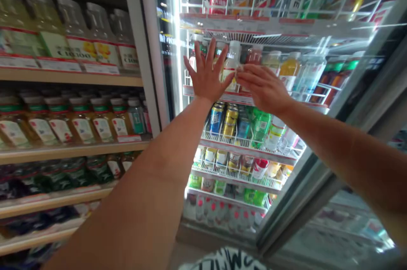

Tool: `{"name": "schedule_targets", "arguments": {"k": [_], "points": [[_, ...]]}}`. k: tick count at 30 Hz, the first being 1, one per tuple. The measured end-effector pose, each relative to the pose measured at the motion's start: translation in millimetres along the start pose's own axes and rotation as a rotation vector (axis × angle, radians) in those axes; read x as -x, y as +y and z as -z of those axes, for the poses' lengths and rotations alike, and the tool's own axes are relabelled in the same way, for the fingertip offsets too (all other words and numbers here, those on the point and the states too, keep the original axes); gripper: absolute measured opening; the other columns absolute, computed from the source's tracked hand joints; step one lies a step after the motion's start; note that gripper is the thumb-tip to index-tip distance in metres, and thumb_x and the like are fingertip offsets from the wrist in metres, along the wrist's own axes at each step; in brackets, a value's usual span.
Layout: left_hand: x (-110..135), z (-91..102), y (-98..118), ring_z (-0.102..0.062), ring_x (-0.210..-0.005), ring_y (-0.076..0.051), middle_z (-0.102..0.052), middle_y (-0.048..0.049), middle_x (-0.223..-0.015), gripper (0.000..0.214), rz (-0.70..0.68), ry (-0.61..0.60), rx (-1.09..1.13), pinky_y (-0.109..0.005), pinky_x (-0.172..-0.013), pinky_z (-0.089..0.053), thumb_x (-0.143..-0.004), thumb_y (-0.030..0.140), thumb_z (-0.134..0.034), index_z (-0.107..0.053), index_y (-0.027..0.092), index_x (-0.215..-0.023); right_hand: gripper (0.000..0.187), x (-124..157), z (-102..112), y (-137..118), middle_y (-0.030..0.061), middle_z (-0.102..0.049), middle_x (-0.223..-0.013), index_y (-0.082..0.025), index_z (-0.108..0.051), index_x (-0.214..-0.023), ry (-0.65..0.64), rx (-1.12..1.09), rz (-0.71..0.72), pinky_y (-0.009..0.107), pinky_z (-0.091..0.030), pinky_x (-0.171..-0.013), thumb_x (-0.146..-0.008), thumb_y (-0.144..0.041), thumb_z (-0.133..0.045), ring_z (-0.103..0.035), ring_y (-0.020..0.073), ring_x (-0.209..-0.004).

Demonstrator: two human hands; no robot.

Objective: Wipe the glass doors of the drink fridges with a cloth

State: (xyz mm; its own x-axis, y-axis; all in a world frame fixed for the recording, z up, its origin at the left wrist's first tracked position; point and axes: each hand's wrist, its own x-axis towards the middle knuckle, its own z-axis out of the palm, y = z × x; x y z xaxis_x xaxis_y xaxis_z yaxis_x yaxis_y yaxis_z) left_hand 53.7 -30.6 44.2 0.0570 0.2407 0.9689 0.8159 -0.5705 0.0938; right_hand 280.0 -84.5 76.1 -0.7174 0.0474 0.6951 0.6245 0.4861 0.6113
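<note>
Wire fridge shelves (241, 140) hold rows of cans and bottles; the glass door (333, 143) stands open at right, and wooden shelves (70, 78) of bottled drinks run at left. A bottle above reads "WAVE". Both arms reach up. The left hand (208, 76) is spread flat, fingers apart, against the bottles. The right hand (262, 87) pinches the pale bottle (233, 56) between them.

Both forearms are bare, no sleeves, watch or rings showing on the left hand (207, 76) or right hand (262, 87). At six o'clock, black-and-white patterned cloth garment (227, 260).
</note>
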Motion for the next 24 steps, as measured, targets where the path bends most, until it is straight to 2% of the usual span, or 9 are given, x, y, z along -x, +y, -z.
{"name": "schedule_targets", "arguments": {"k": [5, 7, 10, 11, 15, 17, 20, 21, 24], "points": [[0, 1.0, 0, 0.019, -0.154, -0.024, -0.015, 0.0124, -0.168, 0.074, 0.011, 0.000, 0.008, -0.056, -0.127, 0.017, -0.093, 0.064, -0.062, -0.038, 0.043, -0.160, 0.047, -12, 2, 12, 0.0044, -0.061, -0.147, -0.031, -0.059, -0.146, 0.311, 0.099, -0.259, 0.056, -0.036, -0.122, -0.106, -0.019, -0.038, -0.044, 0.0299, -0.146], [-1, 0.6, -1, 0.022, -0.154, -0.023, -0.011, 0.0133, -0.169, 0.074, -0.002, -0.005, 0.009, -0.055, -0.127, 0.019, -0.095, 0.064, -0.060, -0.036, 0.042, -0.161, 0.047, -15, -2, 9, 0.0027, -0.060, -0.149, -0.032, -0.056, -0.148, 0.238, 0.082, -0.211, 0.056, -0.038, -0.121, -0.107, -0.022, -0.037, -0.043, 0.0285, -0.147], [-1, -0.9, -2, 0.027, -0.152, -0.022, -0.005, 0.0137, -0.169, 0.076, 0.007, -0.017, -0.018, -0.054, -0.125, 0.023, -0.095, 0.061, -0.061, -0.035, 0.039, -0.162, 0.045, -22, -6, 2, 0.0007, -0.061, -0.148, -0.029, -0.055, -0.148, -0.004, 0.022, -0.038, 0.054, -0.042, -0.120, -0.107, -0.025, -0.037, -0.047, 0.0258, -0.145], [-1, -1.6, -2, 0.029, -0.151, -0.022, -0.005, 0.0142, -0.169, 0.076, 0.013, -0.018, -0.012, -0.053, -0.125, 0.025, -0.094, 0.061, -0.061, -0.035, 0.039, -0.162, 0.043, -25, -7, 1, -0.0006, -0.061, -0.147, -0.029, -0.057, -0.146, -0.013, 0.034, -0.041, 0.053, -0.043, -0.120, -0.107, -0.025, -0.037, -0.048, 0.0250, -0.145], [-1, -5.3, -4, 0.033, -0.148, -0.013, -0.013, 0.0178, -0.167, 0.073, 0.000, 0.006, 0.055, -0.048, -0.126, 0.023, -0.094, 0.064, -0.057, -0.036, 0.044, -0.161, 0.043, -41, -7, 5, 0.0012, -0.061, -0.147, -0.022, -0.062, -0.141, 0.231, 0.178, -0.269, 0.051, -0.042, -0.121, -0.106, -0.022, -0.037, -0.048, 0.0278, -0.144], [-2, -8.0, -4, 0.034, -0.148, -0.012, -0.012, 0.0176, -0.167, 0.075, 0.006, 0.022, 0.019, -0.047, -0.125, 0.024, -0.092, 0.064, -0.059, -0.036, 0.042, -0.161, 0.044, -46, -9, 3, 0.0038, -0.062, -0.147, -0.018, -0.062, -0.140, 0.186, 0.160, -0.212, 0.054, -0.042, -0.120, -0.104, -0.018, -0.038, -0.050, 0.0298, -0.143], [-2, -10.3, -5, 0.034, -0.148, -0.016, -0.008, 0.0142, -0.169, 0.078, 0.005, 0.024, -0.063, -0.050, -0.124, 0.026, -0.092, 0.061, -0.059, -0.035, 0.038, -0.162, 0.043, -52, -7, 3, 0.0015, -0.065, -0.143, -0.023, -0.065, -0.137, -0.054, 0.072, -0.016, 0.054, -0.046, -0.116, -0.101, -0.016, -0.042, -0.052, 0.0276, -0.141], [-2, -10.0, -6, 0.034, -0.148, -0.016, -0.008, 0.0148, -0.169, 0.076, 0.000, 0.029, -0.059, -0.050, -0.124, 0.025, -0.093, 0.062, -0.058, -0.035, 0.039, -0.162, 0.042, -55, -4, 6, 0.0016, -0.066, -0.142, -0.023, -0.065, -0.135, -0.070, 0.068, -0.020, 0.053, -0.045, -0.116, -0.101, -0.016, -0.043, -0.053, 0.0267, -0.141], [-1, -6.7, -5, 0.031, -0.149, -0.012, -0.011, 0.0190, -0.167, 0.071, -0.005, 0.028, 0.029, -0.047, -0.127, 0.021, -0.094, 0.065, -0.055, -0.037, 0.046, -0.160, 0.042, -66, 4, 17, 0.0069, -0.065, -0.142, -0.015, -0.066, -0.136, 0.138, 0.146, -0.285, 0.051, -0.040, -0.121, -0.101, -0.014, -0.043, -0.050, 0.0282, -0.141]]}}
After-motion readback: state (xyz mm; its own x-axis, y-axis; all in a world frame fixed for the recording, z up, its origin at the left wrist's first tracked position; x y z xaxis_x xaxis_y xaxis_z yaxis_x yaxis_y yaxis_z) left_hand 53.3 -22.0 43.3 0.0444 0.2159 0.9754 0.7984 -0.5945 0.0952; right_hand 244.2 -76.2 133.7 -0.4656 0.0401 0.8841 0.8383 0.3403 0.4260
